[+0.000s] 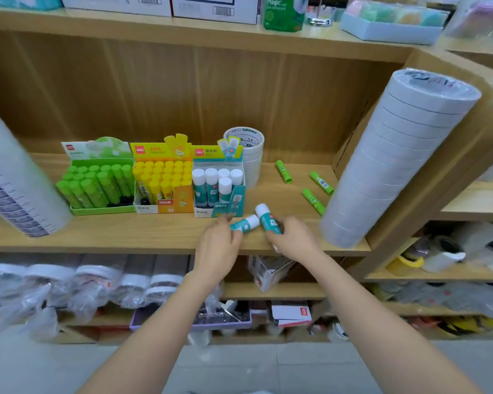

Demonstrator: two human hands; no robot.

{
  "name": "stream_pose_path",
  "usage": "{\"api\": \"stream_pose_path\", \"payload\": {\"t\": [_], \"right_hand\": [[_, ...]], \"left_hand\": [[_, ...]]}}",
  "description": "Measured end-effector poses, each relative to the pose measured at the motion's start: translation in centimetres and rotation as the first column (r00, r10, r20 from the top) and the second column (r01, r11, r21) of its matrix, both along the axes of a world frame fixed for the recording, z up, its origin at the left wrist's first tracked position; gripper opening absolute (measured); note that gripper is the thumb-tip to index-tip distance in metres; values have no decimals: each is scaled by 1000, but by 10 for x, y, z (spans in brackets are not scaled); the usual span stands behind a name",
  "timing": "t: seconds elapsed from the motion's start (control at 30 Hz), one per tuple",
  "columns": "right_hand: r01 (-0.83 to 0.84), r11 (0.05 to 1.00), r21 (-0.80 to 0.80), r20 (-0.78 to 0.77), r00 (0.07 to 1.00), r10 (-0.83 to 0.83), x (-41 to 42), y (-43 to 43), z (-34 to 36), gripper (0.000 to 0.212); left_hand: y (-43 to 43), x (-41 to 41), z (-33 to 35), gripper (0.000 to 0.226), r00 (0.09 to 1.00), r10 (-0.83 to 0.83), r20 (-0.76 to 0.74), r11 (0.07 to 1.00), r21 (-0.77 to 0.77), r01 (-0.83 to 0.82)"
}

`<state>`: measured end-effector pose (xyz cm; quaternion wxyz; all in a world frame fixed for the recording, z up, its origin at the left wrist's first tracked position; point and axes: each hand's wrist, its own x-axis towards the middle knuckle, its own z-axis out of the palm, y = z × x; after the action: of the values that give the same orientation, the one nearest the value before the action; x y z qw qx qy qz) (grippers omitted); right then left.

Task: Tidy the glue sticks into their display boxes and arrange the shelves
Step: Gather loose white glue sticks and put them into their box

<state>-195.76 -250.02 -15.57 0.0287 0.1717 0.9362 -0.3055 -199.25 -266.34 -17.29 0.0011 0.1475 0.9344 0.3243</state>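
Green cardboard display box [97, 180]: nearly full, one gap at front.
Yellow cardboard display box [162, 182]: full (done, I'd judge).
Teal cardboard display box [234, 201]: five white-capped sticks [211, 177] in, room left.
Left grip [219, 245]: pinching a teal white-capped glue stick [246, 223] before that box.
Right grip [293, 240]: round a second teal glue stick [268, 218].
Loose green glue sticks [322, 182]: three lie on the wooden shelf [154, 234], unboxed.

bright, even indoor light; soft shadows; wide-angle bending at the edges; lower shelves blurred
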Motion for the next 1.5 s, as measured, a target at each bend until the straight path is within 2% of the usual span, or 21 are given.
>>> {"api": "stream_pose_path", "payload": {"t": [0.03,0.1,0.13,0.2,0.27,0.33,0.4,0.53,0.6,0.7,0.77,0.9,1.1,1.3,1.43,1.5], "right_hand": [[37,987,-156,-38,998,-44,0,-2,0,23],[97,884,-458,-121,978,-170,-1,-11,-1,20],[107,827,-552,-154,962,-227,-2,-17,0,22],[83,756,-649,-226,928,-295,-5,-32,4,30],[27,760,-649,-313,902,-299,-11,-48,7,30],[-14,785,-620,-384,877,-288,-20,-64,11,32],[-5,817,-576,-445,841,-308,-32,-79,15,34],[109,900,-422,-562,747,-354,-56,-102,22,36],[170,936,-309,-628,703,-335,-63,-108,20,51],[174,967,-187,-683,684,-255,-64,-118,15,83],[200,976,-84,-713,673,-199,-62,-126,13,90],[297,951,80,-734,663,-146,-69,-126,13,78],[329,873,359,-643,766,-24,-82,-120,0,60],[296,894,336,-638,770,-15,-83,-111,-1,56],[274,921,278,-670,743,-19,-82,-107,4,39],[263,919,295,-662,750,-2,-82,-106,6,37]], "left_hand": [[-7,1,2,20,998,7,58,994,112,-13],[-22,3,5,21,979,20,203,933,349,-91],[-29,1,7,20,965,12,262,890,438,-130],[-43,-7,7,15,966,-23,256,812,569,-131],[-56,-19,5,16,976,-48,213,743,661,-108],[-71,-30,6,20,977,-63,205,693,714,-105],[-85,-42,9,24,981,-89,174,681,729,-67],[-105,-69,13,26,998,-64,25,718,695,29],[-110,-79,17,28,996,-74,-41,728,680,82],[-112,-87,23,28,990,-133,-51,703,699,131],[-113,-92,23,28,987,-150,-62,706,692,151],[-114,-102,23,27,980,-183,-77,723,665,187],[-112,-108,26,25,984,-154,-86,752,636,174],[-112,-108,27,24,984,-143,-111,781,598,181],[-111,-107,27,24,981,-122,-149,792,581,186],[-109,-106,28,25,981,-112,-157,783,594,184]]}}
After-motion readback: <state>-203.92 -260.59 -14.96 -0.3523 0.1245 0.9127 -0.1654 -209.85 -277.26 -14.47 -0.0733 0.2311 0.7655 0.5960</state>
